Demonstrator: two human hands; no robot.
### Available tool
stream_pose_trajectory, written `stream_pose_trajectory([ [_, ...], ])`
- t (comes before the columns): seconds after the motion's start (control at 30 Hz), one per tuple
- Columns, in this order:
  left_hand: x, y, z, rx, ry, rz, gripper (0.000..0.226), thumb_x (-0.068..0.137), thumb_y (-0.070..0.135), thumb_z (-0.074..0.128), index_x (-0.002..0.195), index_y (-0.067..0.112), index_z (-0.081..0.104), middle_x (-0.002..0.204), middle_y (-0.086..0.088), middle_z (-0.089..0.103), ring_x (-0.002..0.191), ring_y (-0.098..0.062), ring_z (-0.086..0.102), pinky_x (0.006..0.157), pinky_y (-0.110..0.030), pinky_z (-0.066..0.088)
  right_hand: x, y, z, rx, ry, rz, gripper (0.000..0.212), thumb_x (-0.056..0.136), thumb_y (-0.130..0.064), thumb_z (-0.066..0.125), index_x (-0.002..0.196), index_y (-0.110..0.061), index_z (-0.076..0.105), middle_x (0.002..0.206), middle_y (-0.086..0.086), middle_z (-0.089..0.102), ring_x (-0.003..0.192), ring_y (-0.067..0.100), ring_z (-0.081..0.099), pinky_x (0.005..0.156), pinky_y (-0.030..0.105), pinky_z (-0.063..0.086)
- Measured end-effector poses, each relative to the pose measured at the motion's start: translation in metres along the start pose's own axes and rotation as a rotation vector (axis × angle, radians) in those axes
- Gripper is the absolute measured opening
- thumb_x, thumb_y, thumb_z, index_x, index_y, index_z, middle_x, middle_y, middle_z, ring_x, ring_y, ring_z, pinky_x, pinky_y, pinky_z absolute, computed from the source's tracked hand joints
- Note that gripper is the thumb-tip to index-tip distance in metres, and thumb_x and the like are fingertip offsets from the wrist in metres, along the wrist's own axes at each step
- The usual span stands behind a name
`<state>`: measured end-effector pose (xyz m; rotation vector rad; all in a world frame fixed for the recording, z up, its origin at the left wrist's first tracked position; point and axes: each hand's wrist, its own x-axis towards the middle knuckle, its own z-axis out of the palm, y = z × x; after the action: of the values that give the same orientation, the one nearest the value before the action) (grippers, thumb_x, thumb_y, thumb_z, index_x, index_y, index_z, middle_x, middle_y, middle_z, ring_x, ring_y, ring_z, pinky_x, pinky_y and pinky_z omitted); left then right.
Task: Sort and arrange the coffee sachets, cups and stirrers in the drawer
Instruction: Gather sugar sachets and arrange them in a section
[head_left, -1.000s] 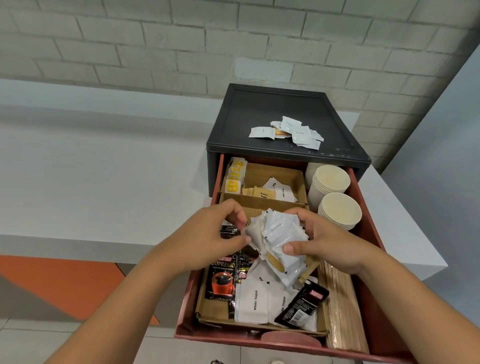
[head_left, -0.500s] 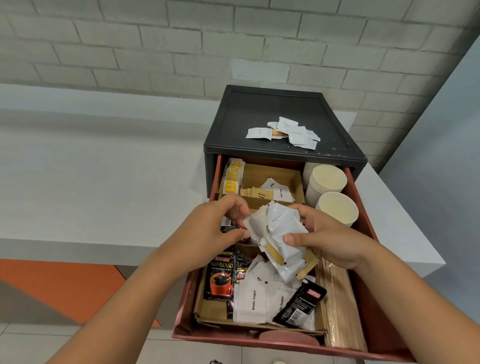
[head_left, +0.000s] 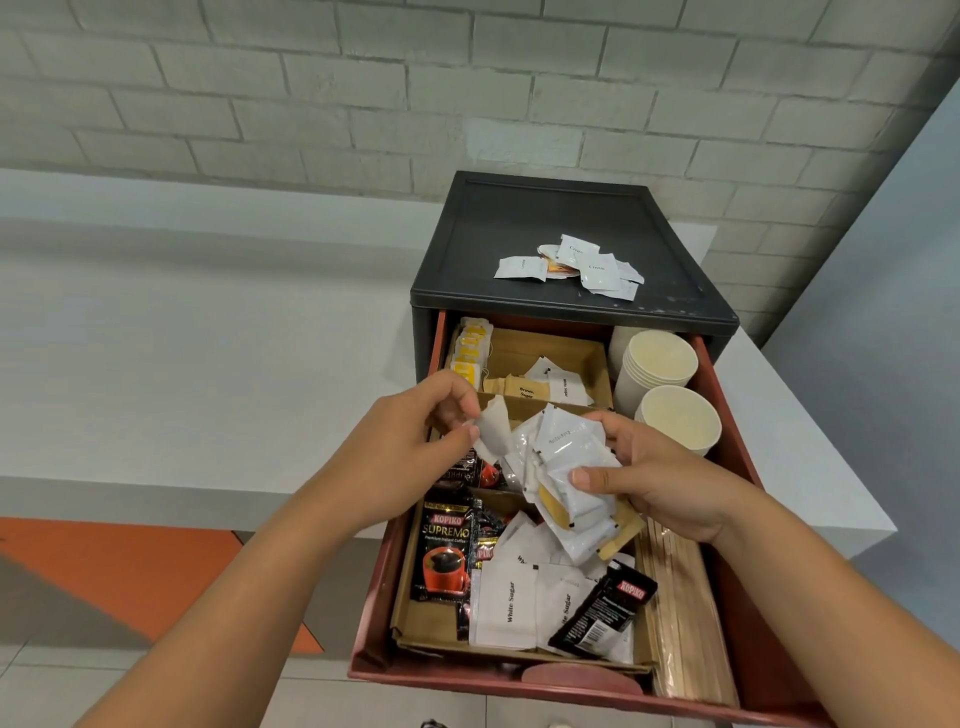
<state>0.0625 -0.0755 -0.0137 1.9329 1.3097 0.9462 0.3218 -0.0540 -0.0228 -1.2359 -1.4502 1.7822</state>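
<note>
Two hands sat above the open drawer (head_left: 457, 682). The right hand (head_left: 660, 483) gripped a fanned bundle of white sachets (head_left: 566, 467); the left hand (head_left: 410, 441) pinched a single sachet (head_left: 493, 431) at the bundle's edge. Best approach, as I judged it: clamp the thumb, peel singly, read labels.

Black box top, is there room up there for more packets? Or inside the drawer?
Yes. The black box top is bare left of and behind the sachet pile. In the drawer, the back cardboard box has a bare strip beside the yellow packets, behind the sugar sachets. The front is crowded with loose sachets; cups fill the right corner.
</note>
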Motion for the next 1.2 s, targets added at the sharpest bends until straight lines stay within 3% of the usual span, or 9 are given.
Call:
stream_pose_trajectory([
  [0.2,-0.001,0.002,-0.006,0.051,-0.012,0.024,0.023,0.093,0.023,0.065,0.099,0.045,0.059,0.086,0.025,0.062,0.081,0.005,0.059,0.078,0.000,0.038,0.001,0.000,0.001,-0.059,-0.034,0.004,0.059,0.071,-0.007,0.075,0.125,-0.013,0.053,0.121,0.012,0.066,0.109,0.024,0.065,0.082,0.029,0.055],
  [0.3,-0.002,0.004,-0.004,0.077,0.009,0.039,0.028,0.090,0.023,0.069,0.106,0.045,0.062,0.084,0.029,0.064,0.079,0.013,0.058,0.089,-0.005,0.032,-0.001,0.002,0.004,-0.209,-0.105,0.013,0.053,0.077,-0.004,0.076,0.124,-0.015,0.054,0.117,0.007,0.067,0.107,0.020,0.066,0.087,0.032,0.055],
  [0.5,0.001,0.003,0.000,0.075,0.056,0.089,0.020,0.091,0.018,0.069,0.089,0.038,0.070,0.083,0.037,0.061,0.084,0.011,0.057,0.074,-0.001,0.037,0.007,0.010,0.033,-0.771,-0.220,-0.023,0.060,0.080,-0.026,0.079,0.131,-0.027,0.048,0.124,-0.010,0.057,0.109,0.003,0.055,0.092,0.014,0.043],
  [0.6,0.002,0.000,0.000,0.023,0.041,0.069,0.017,0.092,0.016,0.067,0.090,0.032,0.071,0.083,0.033,0.064,0.084,0.011,0.058,0.073,-0.001,0.037,0.013,0.016,0.046,-1.002,-0.244,-0.056,0.065,0.080,-0.035,0.078,0.135,-0.029,0.045,0.127,-0.008,0.052,0.112,0.008,0.050,0.095,0.021,0.042],
  [0.73,0.001,-0.004,-0.003,-0.002,0.017,0.037,0.019,0.096,0.019,0.062,0.088,0.036,0.068,0.085,0.031,0.064,0.085,0.011,0.058,0.072,0.001,0.036,0.009,0.004,0.040,-0.979,-0.190,-0.131,0.066,0.077,-0.048,0.076,0.135,-0.033,0.047,0.124,-0.014,0.048,0.109,0.001,0.048,0.086,0.008,0.040],
  [0.83,0.002,-0.004,-0.005,-0.044,0.010,0.000,0.018,0.096,0.024,0.061,0.087,0.039,0.067,0.091,0.023,0.068,0.092,0.004,0.061,0.076,-0.004,0.038,0.001,-0.014,0.031,-0.928,-0.128,-0.184,0.050,0.074,-0.052,0.075,0.118,-0.044,0.051,0.117,-0.021,0.051,0.104,-0.004,0.049,0.083,0.011,0.043],
  [0.9,0.003,-0.002,-0.005,-0.111,0.010,-0.028,0.015,0.095,0.024,0.061,0.089,0.037,0.068,0.091,0.016,0.071,0.091,-0.002,0.065,0.077,-0.012,0.043,-0.004,-0.023,0.029,-0.843,-0.030,-0.275,0.036,0.076,-0.045,0.077,0.106,-0.040,0.057,0.108,-0.020,0.058,0.098,-0.001,0.054,0.078,0.013,0.046],
  [1.03,0.006,0.004,-0.005,-0.231,0.017,-0.070,0.015,0.095,0.016,0.062,0.093,0.029,0.070,0.082,0.014,0.072,0.072,0.004,0.064,0.065,-0.006,0.044,-0.011,-0.033,0.035,-0.663,0.252,-0.553,0.016,0.086,-0.024,0.071,0.098,-0.026,0.060,0.094,-0.015,0.059,0.084,0.007,0.058,0.067,0.023,0.049],
  [1.2,0.009,0.008,-0.003,-0.383,-0.062,-0.152,0.012,0.095,0.011,0.061,0.099,0.018,0.070,0.079,0.011,0.073,0.073,0.001,0.068,0.064,-0.009,0.050,-0.013,-0.037,0.043,-0.860,0.318,-0.865,0.033,0.089,0.002,0.061,0.111,-0.023,0.065,0.109,-0.004,0.051,0.095,0.009,0.052,0.077,0.014,0.045],
])
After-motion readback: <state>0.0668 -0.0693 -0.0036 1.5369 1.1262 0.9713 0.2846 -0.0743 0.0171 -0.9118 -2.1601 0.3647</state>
